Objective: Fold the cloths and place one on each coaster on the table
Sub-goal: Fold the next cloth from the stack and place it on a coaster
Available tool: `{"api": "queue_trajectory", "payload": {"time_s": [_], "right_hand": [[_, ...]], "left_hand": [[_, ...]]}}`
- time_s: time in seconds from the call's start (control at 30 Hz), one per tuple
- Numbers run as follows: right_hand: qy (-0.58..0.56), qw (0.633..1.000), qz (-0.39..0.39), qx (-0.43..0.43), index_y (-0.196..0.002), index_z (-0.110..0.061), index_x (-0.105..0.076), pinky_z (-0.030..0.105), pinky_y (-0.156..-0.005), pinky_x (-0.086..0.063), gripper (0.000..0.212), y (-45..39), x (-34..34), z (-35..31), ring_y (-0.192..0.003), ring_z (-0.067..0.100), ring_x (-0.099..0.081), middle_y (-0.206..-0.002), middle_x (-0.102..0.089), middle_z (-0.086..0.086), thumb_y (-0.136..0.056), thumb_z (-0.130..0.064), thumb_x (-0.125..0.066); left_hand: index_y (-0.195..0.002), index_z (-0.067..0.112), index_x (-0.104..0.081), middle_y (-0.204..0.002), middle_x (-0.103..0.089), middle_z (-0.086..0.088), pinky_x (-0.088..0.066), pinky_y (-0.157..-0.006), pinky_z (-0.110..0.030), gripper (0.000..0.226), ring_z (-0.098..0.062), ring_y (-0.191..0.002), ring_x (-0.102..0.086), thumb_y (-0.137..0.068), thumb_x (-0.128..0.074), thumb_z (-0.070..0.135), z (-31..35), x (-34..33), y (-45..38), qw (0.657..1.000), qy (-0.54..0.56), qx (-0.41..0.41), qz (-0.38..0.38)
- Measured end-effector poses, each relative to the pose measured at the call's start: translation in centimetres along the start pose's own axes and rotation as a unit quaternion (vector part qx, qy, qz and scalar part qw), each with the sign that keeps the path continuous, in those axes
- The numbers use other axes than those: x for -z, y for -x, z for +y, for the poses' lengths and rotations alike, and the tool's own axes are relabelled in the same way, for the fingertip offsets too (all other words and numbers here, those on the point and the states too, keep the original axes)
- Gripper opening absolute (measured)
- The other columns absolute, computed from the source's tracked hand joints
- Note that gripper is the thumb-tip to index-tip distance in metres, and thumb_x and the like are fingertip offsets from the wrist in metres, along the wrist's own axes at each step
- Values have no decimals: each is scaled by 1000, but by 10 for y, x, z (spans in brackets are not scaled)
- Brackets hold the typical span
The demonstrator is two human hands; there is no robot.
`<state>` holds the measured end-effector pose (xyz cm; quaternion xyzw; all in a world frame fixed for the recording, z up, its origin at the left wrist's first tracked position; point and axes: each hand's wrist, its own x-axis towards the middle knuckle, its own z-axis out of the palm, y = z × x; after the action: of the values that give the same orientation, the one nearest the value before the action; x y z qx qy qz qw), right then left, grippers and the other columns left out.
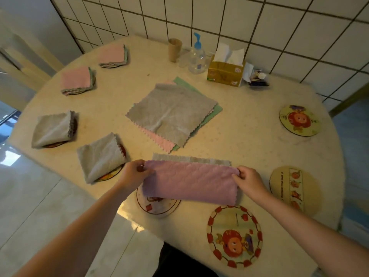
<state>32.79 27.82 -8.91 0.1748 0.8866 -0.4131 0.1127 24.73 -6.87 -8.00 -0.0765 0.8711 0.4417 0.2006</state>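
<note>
Left hand (132, 172) and right hand (248, 179) pinch the half-folded purple cloth (189, 182); likely next, 1 crosswise fold.

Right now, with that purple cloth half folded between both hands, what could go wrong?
The fluffy purple cloth, pinched by the left hand and right hand, overhangs a round picture coaster at the table's near edge and might drag it off. Its grey underside peeks out, so the fold may end up uneven.

Home dining corner: tiled wall (279, 27), round table (249, 126), tissue box (225, 73).
</note>
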Motion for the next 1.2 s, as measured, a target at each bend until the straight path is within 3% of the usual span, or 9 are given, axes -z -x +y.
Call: {"api": "queue_trajectory", "payload": {"time_s": [0.17, 0.4, 0.57, 0.63, 0.7, 0.8, 0.9, 1.03, 1.2], "right_hand": [[-27, 997, 39, -62, -68, -20, -58, 28, -53, -40, 20, -26, -7, -1, -61, 14, -55, -65, -62, -1, -88, -16, -57], [-17, 994, 41, -99, -80, -18, -62, 24, -53, -40, 10, -43, -12, 1, -68, 16, -61, -72, -64, -4, -89, -20, -60], [-3, 991, 39, -126, -83, -13, -64, 40, -69, -56, 12, -49, -15, 10, -76, 23, -65, -80, -68, 4, -86, -24, -64], [-16, 989, 43, -137, -89, -14, -60, 44, -73, -57, 13, -50, -14, 8, -79, 23, -65, -88, -68, 5, -86, -25, -66], [-1, 989, 67, -128, -101, -13, -56, 36, -71, -56, 19, -46, -11, 0, -82, 18, -62, -99, -65, 4, -88, -26, -63], [173, 977, 122, 17, -114, -14, -52, 22, -75, -47, 24, -24, -10, -15, -97, 13, -53, -112, -55, -1, -91, -22, -55], [246, 944, 20, 217, -118, -18, -56, 22, -91, -43, 30, 8, -23, -19, -112, 12, -48, -121, -52, -4, -89, -11, -54], [339, 865, -92, 360, -115, -17, -59, 27, -95, -46, 52, 39, -43, 4, -109, 14, -55, -117, -57, -4, -68, -7, -76], [404, 838, -132, 342, -125, -17, -51, 30, -100, -42, 79, 42, -33, 34, -117, 17, -51, -126, -52, -2, -55, 0, -82]], "left_hand": [[-87, 10, -69, -81, -70, -15, -55, -71, -44, 11, -28, -74, -63, -88, -64, 19, 8, -17, -37, 999, 4, 25, 32], [-89, 17, -67, -79, -68, -7, -53, -69, -36, 16, -24, -74, -63, -88, -63, 32, -2, -21, -62, 996, -70, 51, 39], [-82, 20, -66, -76, -67, -3, -56, -66, -38, 18, -23, -71, -63, -86, -65, 38, -6, -19, -64, 994, -69, 65, 49], [-91, 20, -64, -85, -68, -2, -56, -65, -37, 20, -21, -73, -62, -88, -62, 40, -1, -19, -59, 992, -77, 64, 74], [-108, 22, -59, -101, -63, 4, -51, -67, -35, 26, -17, -83, -58, -90, -57, 40, 5, -21, -48, 978, -152, 16, 144], [-115, 18, -59, -114, -57, 0, -49, -78, -36, 28, -19, -102, -51, -91, -55, 30, 9, -36, -17, 933, -251, -202, 161], [-122, 17, -59, -123, -57, -1, -47, -92, -41, 35, -22, -116, -48, -90, -56, 30, -1, -65, 13, 881, -293, -372, 10], [-147, 28, -32, -154, -32, 4, -21, -118, -43, 52, -22, -145, -22, -97, -34, 42, -20, -97, 43, 838, -391, -364, -112], [-152, 35, -6, -160, -5, 10, 0, -116, -45, 59, -18, -148, 2, -98, -22, 51, -53, -77, 54, 838, -451, -292, -99]]}}
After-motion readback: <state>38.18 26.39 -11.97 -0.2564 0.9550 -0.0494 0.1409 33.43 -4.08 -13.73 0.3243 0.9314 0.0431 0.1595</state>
